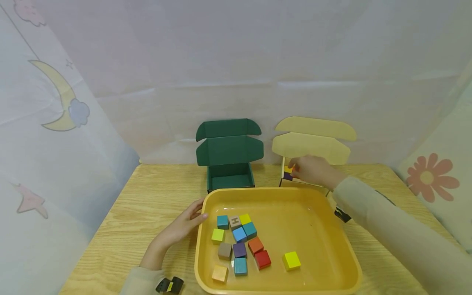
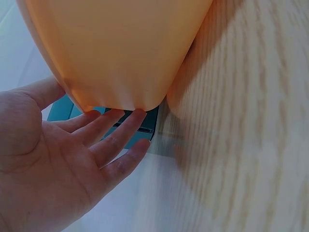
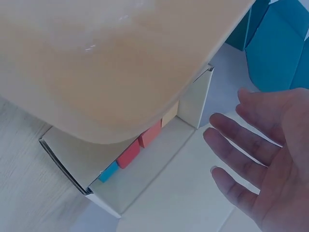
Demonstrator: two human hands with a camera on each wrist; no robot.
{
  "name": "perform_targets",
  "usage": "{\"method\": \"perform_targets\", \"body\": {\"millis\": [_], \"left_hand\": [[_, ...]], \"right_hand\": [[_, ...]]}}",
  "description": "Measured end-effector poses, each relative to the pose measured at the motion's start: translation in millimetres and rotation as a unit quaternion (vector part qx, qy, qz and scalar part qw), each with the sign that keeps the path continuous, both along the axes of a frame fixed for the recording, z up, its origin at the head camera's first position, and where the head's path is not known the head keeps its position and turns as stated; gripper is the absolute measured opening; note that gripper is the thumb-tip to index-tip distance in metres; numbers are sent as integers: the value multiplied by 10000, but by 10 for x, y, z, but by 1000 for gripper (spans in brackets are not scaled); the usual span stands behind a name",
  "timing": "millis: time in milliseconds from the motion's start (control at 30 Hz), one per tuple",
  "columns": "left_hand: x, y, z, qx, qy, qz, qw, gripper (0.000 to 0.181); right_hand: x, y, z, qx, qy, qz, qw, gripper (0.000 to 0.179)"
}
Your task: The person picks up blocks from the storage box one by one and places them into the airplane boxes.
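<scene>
My left hand [image 1: 180, 224] rests against the left side of the yellow tray [image 1: 313, 196], thumb on the rim. In the left wrist view the fingers of that hand [image 2: 77, 154] are extended and touch the tray's outer wall. My right hand [image 1: 313, 170] is over the cream box [image 1: 282, 168], beside an orange-yellow block [image 1: 288, 169] and a purple block [image 1: 287, 176] inside it. Seen from the right wrist, the hand [image 3: 270, 150] has loose, spread fingers with nothing between them, and red blocks [image 3: 129, 154] and a blue block [image 3: 108, 171] lie in the box.
A dark green box [image 1: 230, 180] with its lid raised stands behind the tray. Several coloured blocks lie mostly in the tray's left half, including a red block [image 1: 263, 259]; a yellow block [image 1: 291, 261] lies apart. Wood-grain table [image 1: 121, 229] surrounds the tray, with a cloth backdrop [image 1: 236, 61] behind.
</scene>
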State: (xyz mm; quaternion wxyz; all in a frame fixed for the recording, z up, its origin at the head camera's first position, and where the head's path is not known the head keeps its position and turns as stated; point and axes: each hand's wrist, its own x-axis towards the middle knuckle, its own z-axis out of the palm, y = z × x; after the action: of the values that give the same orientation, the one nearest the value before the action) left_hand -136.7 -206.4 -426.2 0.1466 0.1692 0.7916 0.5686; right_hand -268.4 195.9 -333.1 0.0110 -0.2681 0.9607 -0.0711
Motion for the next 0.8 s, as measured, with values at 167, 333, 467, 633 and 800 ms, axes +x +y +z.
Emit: {"method": "perform_targets", "body": {"millis": [167, 333, 467, 633, 800], "left_hand": [[1, 4, -4, -3, -13, 12, 10000, 62], [-2, 5, -12, -20, -11, 46, 10000, 62], [-1, 7, -17, -49, -29, 112, 9999, 62], [4, 22, -7, 1, -196, 250, 9995, 61], [9, 27, 14, 38, -243, 253, 9994, 62]], "right_hand": [[121, -14, 20, 69, 235, 282, 9993, 24], [256, -40, 38, 167, 472, 574, 9971, 15], [366, -62, 54, 195, 506, 782, 9955, 14], [502, -63, 75, 497, 434, 893, 9938, 24], [625, -63, 81, 587, 341, 1045, 9922, 24]]}}
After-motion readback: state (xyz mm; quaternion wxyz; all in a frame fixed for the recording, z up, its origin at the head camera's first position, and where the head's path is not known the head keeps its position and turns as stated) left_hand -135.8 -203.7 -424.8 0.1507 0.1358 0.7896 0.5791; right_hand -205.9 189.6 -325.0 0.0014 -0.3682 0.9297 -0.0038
